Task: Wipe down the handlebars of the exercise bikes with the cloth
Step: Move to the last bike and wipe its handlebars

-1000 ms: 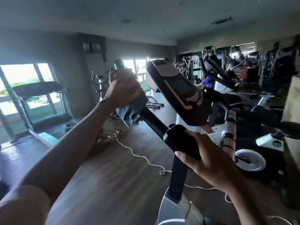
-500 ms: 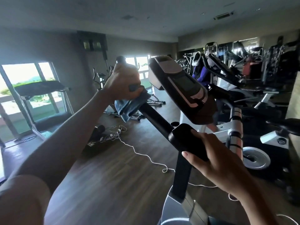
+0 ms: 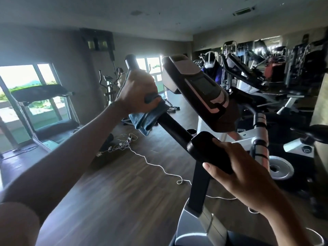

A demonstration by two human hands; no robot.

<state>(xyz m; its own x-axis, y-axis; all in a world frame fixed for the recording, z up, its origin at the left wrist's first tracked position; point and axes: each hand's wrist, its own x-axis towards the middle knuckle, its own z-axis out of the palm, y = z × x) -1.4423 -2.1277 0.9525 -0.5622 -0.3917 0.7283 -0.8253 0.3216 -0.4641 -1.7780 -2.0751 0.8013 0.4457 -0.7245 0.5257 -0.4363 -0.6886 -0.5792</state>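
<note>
My left hand point(image 3: 137, 90) is wrapped around the left black handlebar point(image 3: 173, 125) of the exercise bike, gripping a blue cloth point(image 3: 146, 118) against the bar. The cloth hangs below my fist. The bar's rounded tip point(image 3: 130, 62) sticks up above my hand. My right hand point(image 3: 243, 173) rests on the black grip pad point(image 3: 207, 150) at the centre of the handlebars, fingers curled over its near edge. The bike's console point(image 3: 198, 87) tilts up between my hands.
A treadmill point(image 3: 44, 102) stands by the windows at left. A white cable point(image 3: 159, 166) and a power strip lie on the wooden floor. More bikes and weight machines point(image 3: 269, 144) crowd the right side. A person stands at an elliptical point(image 3: 110, 84) in the back.
My left hand with the cloth has stayed near the top of the left bar, shifting slightly. The view has tilted a little, and my right hand stays on the grip pad.
</note>
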